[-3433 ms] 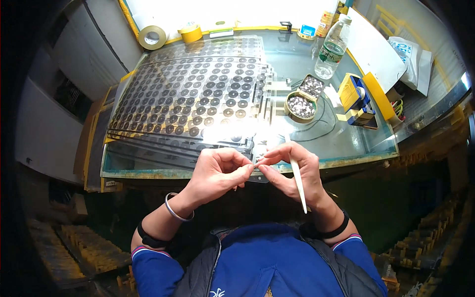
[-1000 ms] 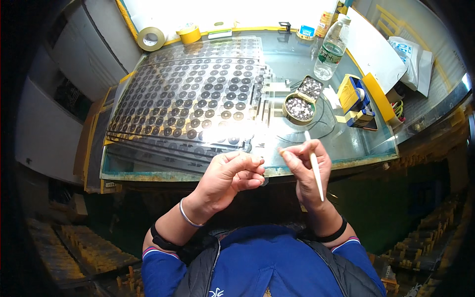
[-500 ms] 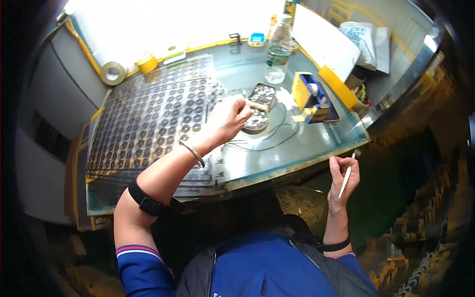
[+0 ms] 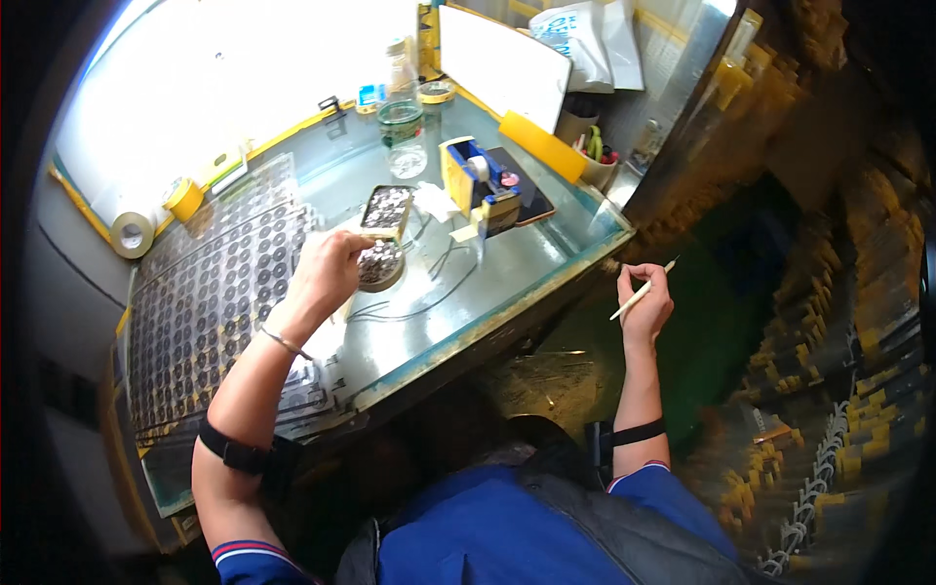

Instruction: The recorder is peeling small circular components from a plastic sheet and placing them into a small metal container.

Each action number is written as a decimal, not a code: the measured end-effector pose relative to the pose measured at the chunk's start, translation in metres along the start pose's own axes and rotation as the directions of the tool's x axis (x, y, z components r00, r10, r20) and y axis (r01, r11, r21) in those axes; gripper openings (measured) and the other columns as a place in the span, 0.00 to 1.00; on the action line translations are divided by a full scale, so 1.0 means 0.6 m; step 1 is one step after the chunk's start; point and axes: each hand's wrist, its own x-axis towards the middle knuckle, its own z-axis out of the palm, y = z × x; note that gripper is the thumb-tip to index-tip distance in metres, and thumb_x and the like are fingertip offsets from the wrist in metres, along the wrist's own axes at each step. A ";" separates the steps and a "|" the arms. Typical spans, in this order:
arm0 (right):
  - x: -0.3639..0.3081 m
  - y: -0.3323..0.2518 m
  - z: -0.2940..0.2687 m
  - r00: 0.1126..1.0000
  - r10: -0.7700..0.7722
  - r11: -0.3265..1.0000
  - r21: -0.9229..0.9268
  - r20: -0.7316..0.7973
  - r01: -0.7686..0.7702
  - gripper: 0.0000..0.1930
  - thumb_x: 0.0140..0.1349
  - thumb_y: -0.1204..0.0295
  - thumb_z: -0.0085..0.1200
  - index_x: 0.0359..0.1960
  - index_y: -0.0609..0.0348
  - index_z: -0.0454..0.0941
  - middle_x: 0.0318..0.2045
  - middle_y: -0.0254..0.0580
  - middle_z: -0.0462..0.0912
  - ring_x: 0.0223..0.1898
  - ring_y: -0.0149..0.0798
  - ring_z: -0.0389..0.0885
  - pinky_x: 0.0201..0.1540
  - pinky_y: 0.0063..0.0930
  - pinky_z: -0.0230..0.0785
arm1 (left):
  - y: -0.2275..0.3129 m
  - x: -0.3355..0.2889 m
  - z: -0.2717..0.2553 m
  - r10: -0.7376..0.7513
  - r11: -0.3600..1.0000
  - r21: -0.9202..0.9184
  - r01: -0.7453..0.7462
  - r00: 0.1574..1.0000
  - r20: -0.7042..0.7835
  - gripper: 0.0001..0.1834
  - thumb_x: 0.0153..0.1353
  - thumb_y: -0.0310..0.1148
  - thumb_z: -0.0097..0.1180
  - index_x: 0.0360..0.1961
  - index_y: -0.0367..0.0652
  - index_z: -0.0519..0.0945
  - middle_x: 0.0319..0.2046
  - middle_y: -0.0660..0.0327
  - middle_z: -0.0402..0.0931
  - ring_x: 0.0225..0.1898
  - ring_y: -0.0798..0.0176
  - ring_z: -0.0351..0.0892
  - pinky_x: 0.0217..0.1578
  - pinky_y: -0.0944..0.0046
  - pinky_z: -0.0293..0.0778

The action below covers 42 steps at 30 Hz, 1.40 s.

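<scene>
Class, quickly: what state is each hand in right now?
Left hand: fingers bent at the round tin; grip cannot be told.
Right hand: closed on a slim white stick.

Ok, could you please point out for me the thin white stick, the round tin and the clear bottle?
Thin white stick (image 4: 629,301): head view, on its shaft.
Round tin (image 4: 386,284): head view, on its outer wall.
Clear bottle (image 4: 401,124): head view, on its green label.

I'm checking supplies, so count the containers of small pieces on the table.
2: a round container by the left hand, and a rectangular container just beyond it. Others may be hidden.
</scene>
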 end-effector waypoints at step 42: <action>-0.172 -0.376 0.067 0.271 -0.890 0.389 0.921 0.366 0.034 0.12 0.46 0.78 0.67 0.35 0.51 0.85 0.38 0.34 0.87 0.40 0.39 0.85 0.59 0.52 0.70 | 0.109 -0.365 -0.042 -0.095 0.978 0.166 0.129 0.975 -0.198 0.24 0.50 0.30 0.67 0.49 0.35 0.79 0.53 0.52 0.76 0.57 0.49 0.73 0.60 0.49 0.68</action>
